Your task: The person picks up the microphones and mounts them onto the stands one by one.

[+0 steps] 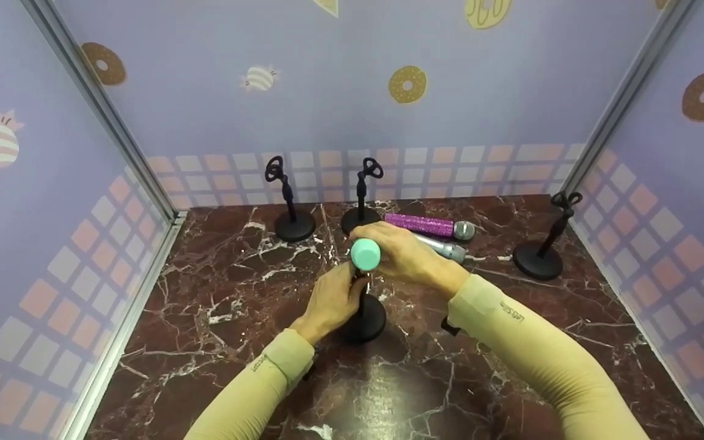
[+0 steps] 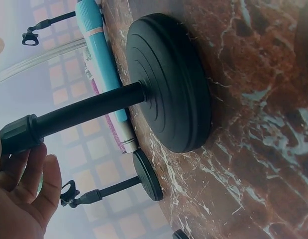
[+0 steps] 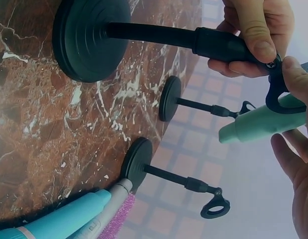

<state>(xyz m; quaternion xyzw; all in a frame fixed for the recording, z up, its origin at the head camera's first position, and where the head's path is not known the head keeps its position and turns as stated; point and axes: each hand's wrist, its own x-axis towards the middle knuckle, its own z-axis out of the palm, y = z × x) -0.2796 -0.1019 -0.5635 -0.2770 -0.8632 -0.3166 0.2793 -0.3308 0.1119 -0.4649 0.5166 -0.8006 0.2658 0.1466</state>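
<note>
My left hand [image 1: 333,299] grips the upper sleeve of a black desktop microphone stand [image 2: 89,112], thumb near the joint below its clip. The stand's round base [image 1: 369,321] rests on the marble-patterned table. In my right hand [image 1: 410,253] is a mint-green microphone [image 3: 260,124], held at the stand's ring clip [image 3: 277,97]. Its rounded mint end [image 1: 365,254] faces the head camera. The right thumb is right at the ring, with other fingers around the microphone's far side. Part of the microphone is hidden behind the clip and fingers.
Purple glitter [image 1: 419,224] and silver [image 1: 440,247] microphones lie behind my right hand; a blue microphone [image 2: 104,59] lies beside them. Three other black stands, left [image 1: 294,226], middle [image 1: 361,189] and right [image 1: 538,260], stand toward the back. Patterned panels [image 1: 327,110] enclose the table.
</note>
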